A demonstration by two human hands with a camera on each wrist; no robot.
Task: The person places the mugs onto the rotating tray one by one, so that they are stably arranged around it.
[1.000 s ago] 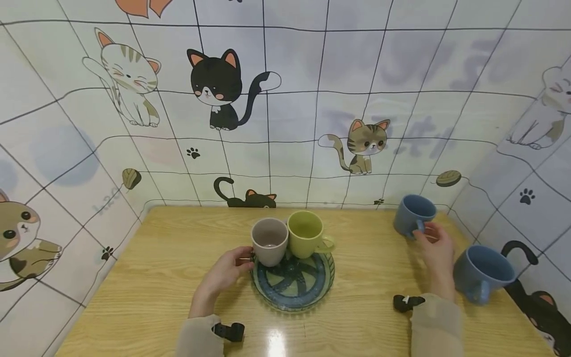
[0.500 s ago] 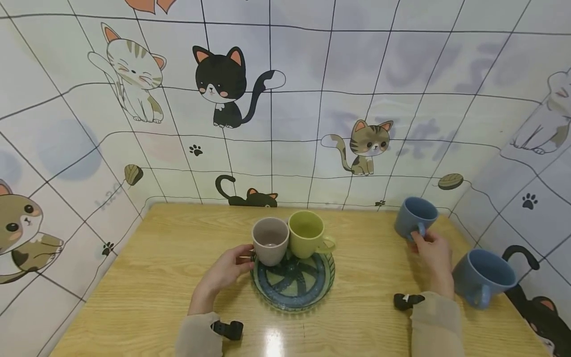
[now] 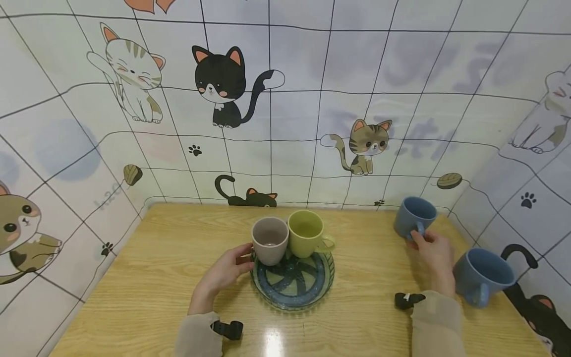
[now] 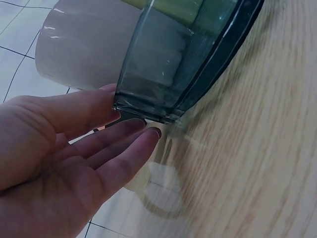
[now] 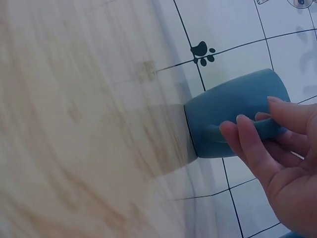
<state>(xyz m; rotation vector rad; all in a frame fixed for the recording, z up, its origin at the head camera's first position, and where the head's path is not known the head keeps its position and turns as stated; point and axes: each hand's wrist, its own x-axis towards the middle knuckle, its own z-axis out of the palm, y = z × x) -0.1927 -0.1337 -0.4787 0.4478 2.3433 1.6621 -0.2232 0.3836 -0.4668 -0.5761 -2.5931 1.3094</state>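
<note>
While the right hand (image 3: 432,253) pinches the handle (image 5: 270,129) of the far blue cup (image 3: 410,215), thumb on one side and fingertips on the other, that cup stands upright at the far right of the tabletop (image 3: 366,282), its base meeting its own reflection there in the right wrist view. Its handle faces the person. The near blue cup (image 3: 473,277) stands beside the right wrist, closer to the person and further right, handle also turned this way.

Left of centre, the left hand (image 3: 225,270) is at the left edge of the plate (image 3: 292,297), thumb and fingertips about its glass wall; I cannot tell whether this grip pinches the plate or only rests against it. On the plate, toward its back edge, the grey cup (image 3: 269,248) and the green cup (image 3: 305,240) stand side by side, grey on the left, green on the right with its handle pointing right. The plate has a blue ring and spokes. Both beige sleeves (image 3: 437,322) carry a black strap (image 3: 227,329), and behind the tabletop rises a wall (image 3: 294,119) printed with cats and grid lines
</note>
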